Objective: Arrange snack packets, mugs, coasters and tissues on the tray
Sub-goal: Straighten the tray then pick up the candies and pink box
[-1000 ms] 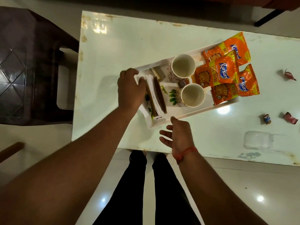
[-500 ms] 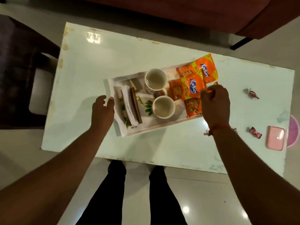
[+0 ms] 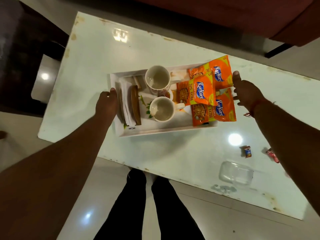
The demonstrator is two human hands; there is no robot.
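The white rectangular tray [image 3: 155, 133] lay on the glossy white table [image 3: 173, 153] and held 2 empty white ceramic mugs [image 3: 157, 78], 3 orange snack packets [image 3: 200, 91] and 1 white tissue stack [image 3: 126, 104] in a brown wooden holder [image 3: 135, 104]. The left hand [image 3: 106, 103] gripped the tray's left edge, its thumb curled over the rim beside the tissues. The right hand [image 3: 246, 93] touched the packets at the right edge with fingers extended; its hold could not be determined. 2 wrapped sweets [image 3: 246, 151] lay near the right forearm. The floor was glossy tile.

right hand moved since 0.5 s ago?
Yes. The right hand has slid off the near snack packets toward the tray's far right end, now beside the far packet.
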